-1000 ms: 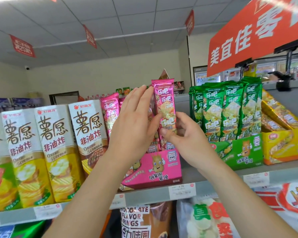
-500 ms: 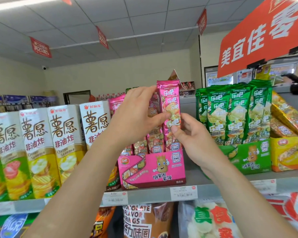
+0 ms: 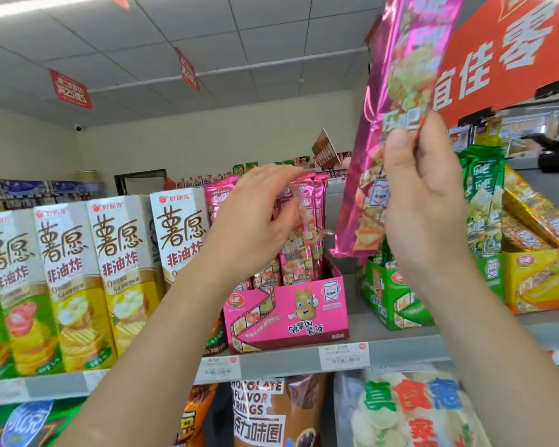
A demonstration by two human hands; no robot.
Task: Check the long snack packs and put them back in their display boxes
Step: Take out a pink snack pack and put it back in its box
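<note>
Held high: the pink pack [image 3: 400,91], right hand [image 3: 423,201] pinching it!
The left hand [image 3: 252,221] lies on the packs [image 3: 300,253] standing in the pink display box [image 3: 288,314] (grip unclear). Part them, scan the print, then slide it in upright.

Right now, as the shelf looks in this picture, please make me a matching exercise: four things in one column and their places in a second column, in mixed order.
Things
1. loose pink pack
2. pink display box
3. green display box
4. tall chip cartons

Places
A. left part of the shelf
B. next to the yellow display box
C. pinched in the right hand, high up
D. just below the left hand

Pairs: 1-C, 2-D, 3-B, 4-A
</note>
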